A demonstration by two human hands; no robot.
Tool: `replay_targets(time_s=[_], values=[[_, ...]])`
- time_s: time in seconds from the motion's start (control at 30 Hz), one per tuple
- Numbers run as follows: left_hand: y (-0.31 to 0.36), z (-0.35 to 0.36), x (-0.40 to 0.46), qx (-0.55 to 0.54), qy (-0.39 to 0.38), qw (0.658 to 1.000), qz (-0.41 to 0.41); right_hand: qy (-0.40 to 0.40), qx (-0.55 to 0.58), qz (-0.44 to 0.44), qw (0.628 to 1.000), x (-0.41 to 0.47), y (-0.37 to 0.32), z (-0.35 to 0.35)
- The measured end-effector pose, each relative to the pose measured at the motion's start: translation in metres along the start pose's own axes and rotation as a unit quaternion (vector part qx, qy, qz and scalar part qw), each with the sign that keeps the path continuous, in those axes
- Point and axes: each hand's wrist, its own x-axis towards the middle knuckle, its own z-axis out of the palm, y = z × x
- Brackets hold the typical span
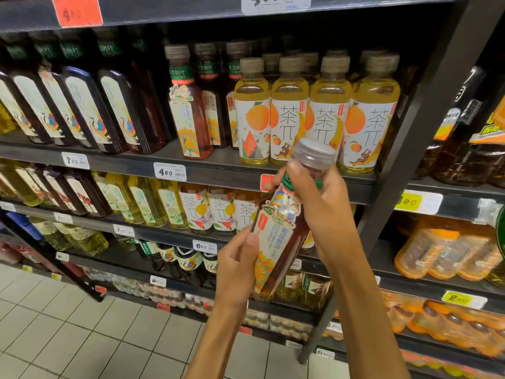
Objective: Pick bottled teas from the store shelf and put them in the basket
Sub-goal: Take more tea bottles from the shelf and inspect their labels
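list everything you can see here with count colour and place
held tea bottle: one, dark brown tea, grey cap, tilted, in front of the shelves
yellow tea bottles: four in the front row, orange-fruit labels, upper shelf right
dark tea bottles: several, white labels, upper shelf left
price tags: many, mostly white, on the shelf edges
orange drink bottles: several, lower right shelves
floor: pale tiles, bottom left
left hand: fingers hold the bottle's lower body
right hand: grips its neck
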Motion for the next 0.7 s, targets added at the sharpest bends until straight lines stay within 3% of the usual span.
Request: replay_targets(time_s=[0.1,0.3,0.43,0.57,0.7], values=[[0.002,-0.001,0.002,0.032,-0.042,0.996,0.076,0.013,0.016,-0.04,0.999,-0.003,0.001,-0.001],[-0.003,-0.01,0.004,0.084,-0.181,0.98,0.017,-0.042,0.024,-0.076,0.996,-0.008,-0.003,-0.008],[-0.004,-0.004,0.008,0.11,-0.149,0.981,0.05,-0.12,-0.042,-0.073,0.989,-0.01,-0.011,-0.01],[0.002,0.003,0.017,0.133,-0.068,0.981,0.127,-0.189,-0.129,-0.118,0.966,-0.011,-0.021,-0.013],[0.007,0.0,0.025,0.147,-0.027,0.977,0.152,-0.248,-0.142,-0.145,0.947,-0.014,-0.024,-0.015]])
